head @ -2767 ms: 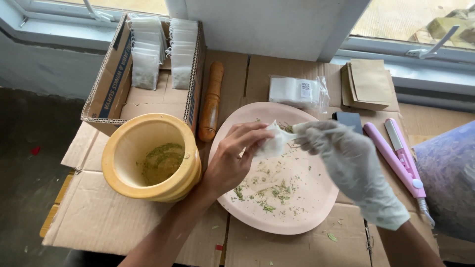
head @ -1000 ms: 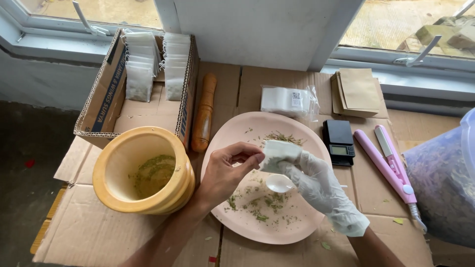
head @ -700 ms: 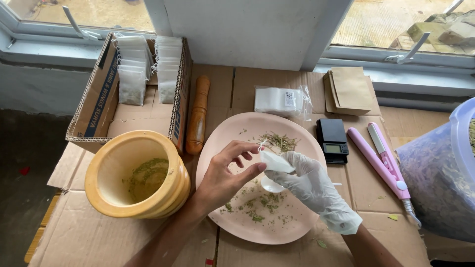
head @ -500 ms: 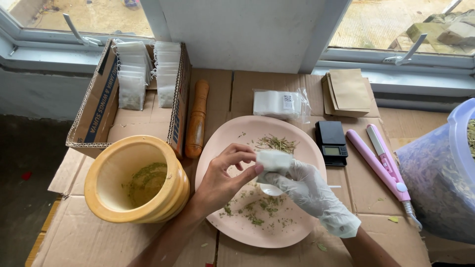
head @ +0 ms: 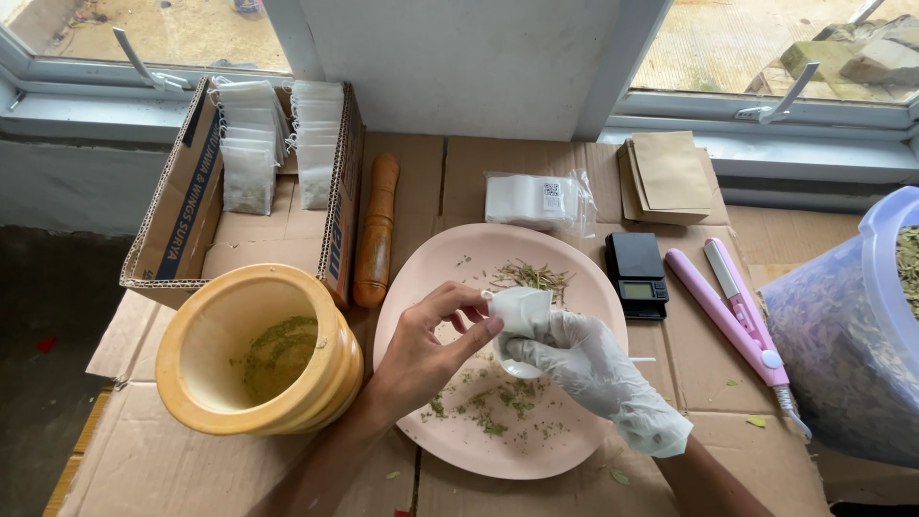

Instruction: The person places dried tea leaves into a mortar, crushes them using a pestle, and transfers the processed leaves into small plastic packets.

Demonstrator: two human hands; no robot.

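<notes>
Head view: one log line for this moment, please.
left hand: pinching sachet | right hand: gloved, holding sachet and spoon | over plate with dried herb | mortar left

Both hands meet over the pink plate, whose bare rim from 9 to 12 o'clock leaves room to pass. At 9 o'clock the yellow mortar stands tall, nearly touching the plate. At 11 o'clock the wooden pestle and the cardboard box wall that side. At 3 o'clock lie the black scale and pink sealer; beyond them the plastic tub blocks. Bare cardboard lies open at 6 o'clock.
</notes>
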